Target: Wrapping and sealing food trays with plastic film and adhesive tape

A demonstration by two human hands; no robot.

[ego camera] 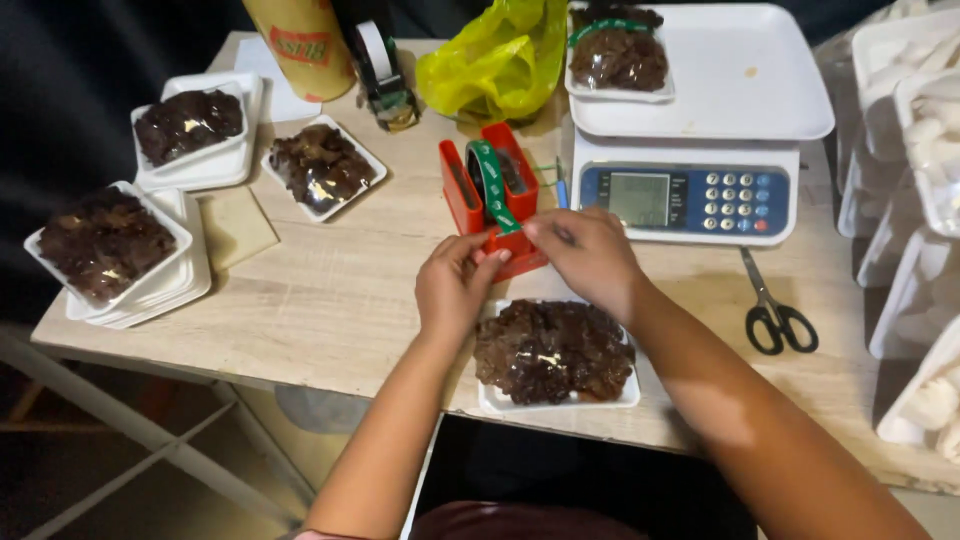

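Right hand (588, 252) fingertips pinching the green tape (490, 175) end, pulled off the red dispenser (490, 205). Left hand (453, 283) fingers curled, pressed on the dispenser's front edge. Just below, near the table (340, 290) edge: white tray (556, 398), wrapped, glossy, heaped with dark brown pieces. Beyond, a scale (690, 195); scissors (775, 310) to the right.

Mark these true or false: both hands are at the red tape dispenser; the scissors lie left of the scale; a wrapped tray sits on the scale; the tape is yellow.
1. Both hands, left hand and right hand, are at the red tape dispenser: true.
2. The scissors lie left of the scale: false, they lie to its right.
3. A wrapped tray sits on the scale: true.
4. The tape is yellow: false, green.
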